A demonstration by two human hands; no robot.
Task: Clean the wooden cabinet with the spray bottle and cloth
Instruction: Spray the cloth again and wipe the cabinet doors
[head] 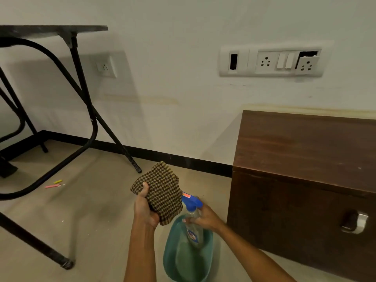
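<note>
The light is dim and flat, with a greenish-yellow cast. The black metal folding table (50,29) throws a soft, wide shadow on the white wall (183,27) at upper left. The top of the dark brown wooden cabinet (305,143) carries a dull sheen. Its silver metal handle (355,221) at lower right glints and is blurred. Straight lines bow toward the frame's edges.

Single view, wide-angle camera on my head. Faces forward and down toward wall (183,27) and floor (91,210). My left hand (145,210) and right hand (207,217) nearest lens, low centre. At right, wooden cabinet (305,159) close, top seen from above, cut by frame edge; table legs (86,94) farther left.
</note>
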